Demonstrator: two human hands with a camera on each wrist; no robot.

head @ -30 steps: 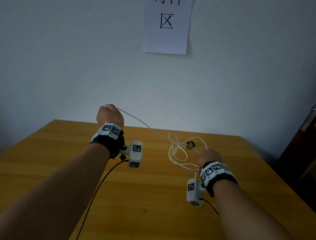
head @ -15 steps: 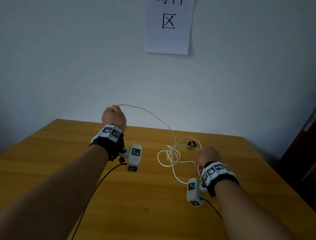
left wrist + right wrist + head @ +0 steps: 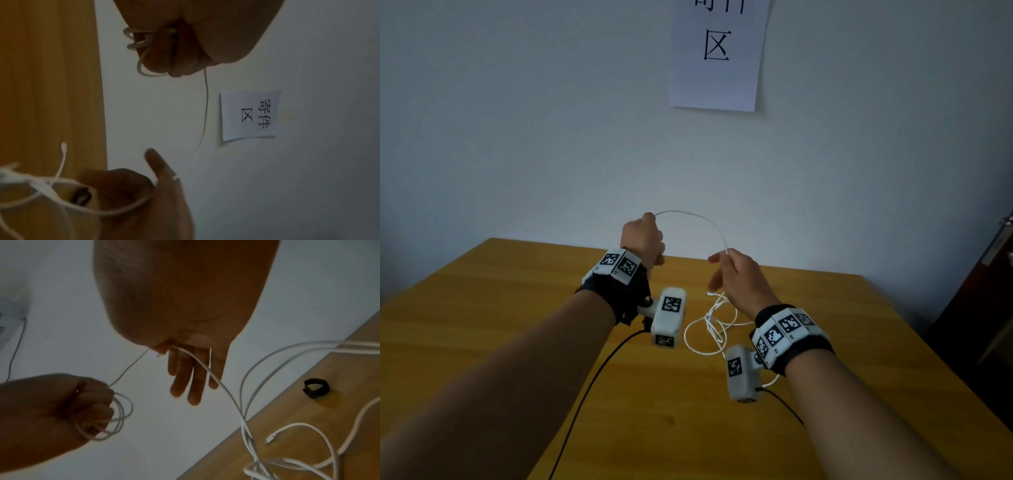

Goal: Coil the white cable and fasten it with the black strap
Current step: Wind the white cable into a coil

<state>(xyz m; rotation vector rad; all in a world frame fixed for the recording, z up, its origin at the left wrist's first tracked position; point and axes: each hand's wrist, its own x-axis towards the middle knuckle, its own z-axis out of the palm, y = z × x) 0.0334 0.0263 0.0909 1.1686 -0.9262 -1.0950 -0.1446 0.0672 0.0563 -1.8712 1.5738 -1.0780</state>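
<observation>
My left hand (image 3: 643, 240) is a raised fist gripping several small loops of the white cable (image 3: 697, 219); the loops (image 3: 118, 415) show beside its fingers in the right wrist view. From the fist the cable arcs over to my right hand (image 3: 723, 262), which pinches it between thumb and forefinger, the other fingers (image 3: 185, 382) straight. The rest of the cable lies in a loose tangle (image 3: 710, 325) on the wooden table (image 3: 482, 308), its plug (image 3: 271, 438) free. The black strap (image 3: 316, 390) lies curled on the table, apart from both hands and hidden in the head view.
A white paper sign (image 3: 717, 54) hangs on the wall behind the table. Black cords (image 3: 599, 370) run from the wrist cameras across the near tabletop. Dark furniture (image 3: 989, 308) stands off the table's right edge.
My right hand has risen off the table and moved left towards the left hand, taking the cable up with it. The left hand has shifted right, and the span between the hands is shorter.
</observation>
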